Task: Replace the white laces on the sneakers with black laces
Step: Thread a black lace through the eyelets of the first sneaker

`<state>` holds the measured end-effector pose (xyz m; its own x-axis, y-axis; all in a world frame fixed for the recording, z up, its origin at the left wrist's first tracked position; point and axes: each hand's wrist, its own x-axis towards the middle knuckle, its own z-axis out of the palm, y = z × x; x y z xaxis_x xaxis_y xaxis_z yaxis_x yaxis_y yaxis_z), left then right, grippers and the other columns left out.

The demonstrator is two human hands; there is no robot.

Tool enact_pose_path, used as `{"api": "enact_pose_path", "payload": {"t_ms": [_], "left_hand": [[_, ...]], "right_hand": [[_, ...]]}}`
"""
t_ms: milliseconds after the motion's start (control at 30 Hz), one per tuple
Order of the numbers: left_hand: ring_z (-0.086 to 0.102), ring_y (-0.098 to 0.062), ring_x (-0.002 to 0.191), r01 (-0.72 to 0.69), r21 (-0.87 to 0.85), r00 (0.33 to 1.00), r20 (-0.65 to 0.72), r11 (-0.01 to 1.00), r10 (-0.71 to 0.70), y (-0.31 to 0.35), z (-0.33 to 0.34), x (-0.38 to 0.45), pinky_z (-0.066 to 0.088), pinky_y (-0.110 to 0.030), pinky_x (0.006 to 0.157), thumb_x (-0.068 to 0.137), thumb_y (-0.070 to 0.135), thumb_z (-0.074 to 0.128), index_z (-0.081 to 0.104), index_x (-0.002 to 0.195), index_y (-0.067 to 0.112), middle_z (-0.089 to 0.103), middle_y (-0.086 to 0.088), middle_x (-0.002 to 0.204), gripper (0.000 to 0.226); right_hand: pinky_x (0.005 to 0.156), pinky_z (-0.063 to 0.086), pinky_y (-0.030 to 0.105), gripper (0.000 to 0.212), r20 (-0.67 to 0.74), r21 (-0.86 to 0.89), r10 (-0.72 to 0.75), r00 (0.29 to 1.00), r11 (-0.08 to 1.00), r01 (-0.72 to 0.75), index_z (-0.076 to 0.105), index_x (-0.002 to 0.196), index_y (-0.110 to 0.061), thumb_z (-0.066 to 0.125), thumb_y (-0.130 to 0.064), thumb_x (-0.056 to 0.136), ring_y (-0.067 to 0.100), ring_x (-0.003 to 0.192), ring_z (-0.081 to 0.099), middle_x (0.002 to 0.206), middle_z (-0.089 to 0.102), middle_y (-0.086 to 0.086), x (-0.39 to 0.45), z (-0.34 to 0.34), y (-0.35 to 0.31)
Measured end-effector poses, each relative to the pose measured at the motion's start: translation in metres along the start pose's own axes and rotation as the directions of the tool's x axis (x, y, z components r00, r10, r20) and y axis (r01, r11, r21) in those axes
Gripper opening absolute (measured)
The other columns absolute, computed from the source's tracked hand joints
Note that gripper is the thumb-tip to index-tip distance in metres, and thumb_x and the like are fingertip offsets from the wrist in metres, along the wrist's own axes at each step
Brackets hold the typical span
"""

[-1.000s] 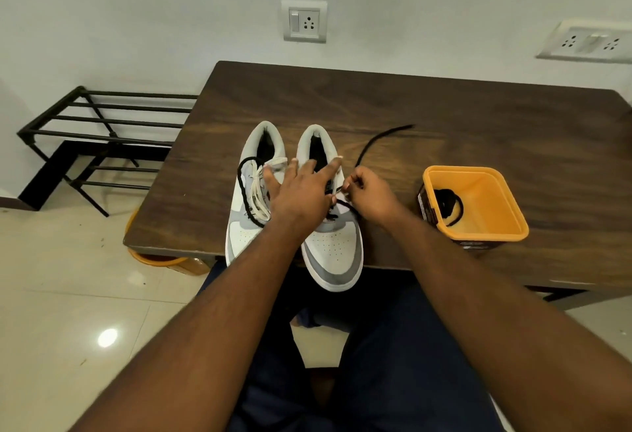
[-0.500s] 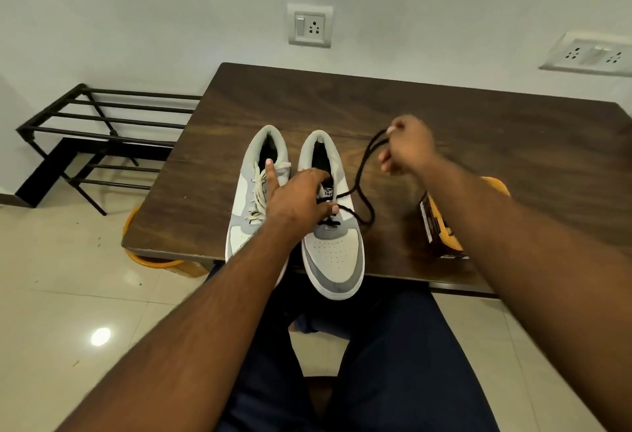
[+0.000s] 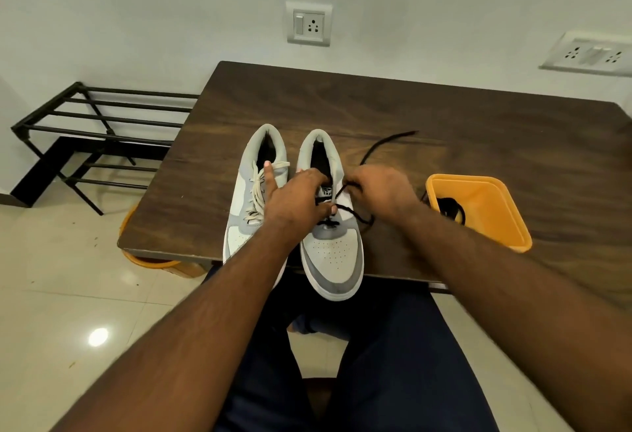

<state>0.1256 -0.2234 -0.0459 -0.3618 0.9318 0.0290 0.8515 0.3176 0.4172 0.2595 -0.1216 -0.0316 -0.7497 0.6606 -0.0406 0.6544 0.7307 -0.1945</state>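
A: What are the hands doing?
B: The left hand [image 3: 297,201] is lying over the right shoe [image 3: 331,226] and its fingers are pinching the black lace [image 3: 355,214]. The right hand [image 3: 379,189] is gripping the same lace beside the shoe.
A: And the left shoe [image 3: 254,199]?
B: It is standing beside it on the surface [image 3: 393,113], wearing its white lace [image 3: 254,192]. The yellow tub [image 3: 485,209] at the right is holding another black lace [image 3: 451,207]. One lace end is trailing farther back.
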Motion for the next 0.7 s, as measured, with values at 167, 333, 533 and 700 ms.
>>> {"api": "enact_pose_path", "payload": {"t_ms": [167,333,533,700], "left_hand": [[0.052,-0.012,0.124,0.001,-0.02,1.0,0.007,1.0,0.0,-0.002,-0.002,-0.001,-0.025,-0.047,0.114,0.086,0.048,0.067,0.055,0.119,0.032,0.06,0.013,0.119,0.039],[0.05,-0.01,0.124,-0.013,-0.028,1.0,-0.008,1.0,0.013,-0.002,0.0,-0.002,-0.023,-0.045,0.114,0.086,0.047,0.067,0.055,0.119,0.032,0.058,0.016,0.116,0.038],[0.053,-0.01,0.121,-0.032,-0.02,0.999,-0.024,0.999,0.032,-0.004,0.004,-0.002,-0.018,-0.047,0.117,0.085,0.047,0.067,0.055,0.118,0.03,0.057,0.015,0.118,0.039],[0.052,-0.01,0.119,-0.039,-0.033,0.999,-0.034,0.999,0.038,-0.004,0.007,-0.002,-0.018,-0.046,0.116,0.085,0.043,0.067,0.056,0.117,0.027,0.057,0.013,0.115,0.038]], "right_hand": [[0.072,0.046,0.035,0.014,-0.318,0.016,0.223,0.921,0.973,-0.23,0.065,0.098,-0.018,0.053,-0.019,0.092,0.035,0.095,0.063,0.1,0.068,0.01,0.031,-0.069,0.049],[0.088,0.047,0.034,0.033,-0.228,0.131,0.245,0.942,0.967,-0.22,0.065,0.121,-0.017,0.063,-0.011,0.088,0.027,0.111,0.061,0.12,0.066,0.009,0.046,-0.081,0.061],[0.078,0.053,0.034,0.023,0.138,0.132,0.091,0.986,0.985,-0.109,0.07,0.107,-0.026,0.07,-0.023,0.084,0.017,0.086,0.065,0.091,0.068,-0.003,0.009,-0.014,0.009],[0.069,0.053,0.037,0.007,0.103,0.18,0.071,0.992,0.98,-0.089,0.069,0.09,-0.016,0.063,-0.017,0.088,0.022,0.079,0.064,0.086,0.069,0.003,-0.002,0.004,-0.01]]}}
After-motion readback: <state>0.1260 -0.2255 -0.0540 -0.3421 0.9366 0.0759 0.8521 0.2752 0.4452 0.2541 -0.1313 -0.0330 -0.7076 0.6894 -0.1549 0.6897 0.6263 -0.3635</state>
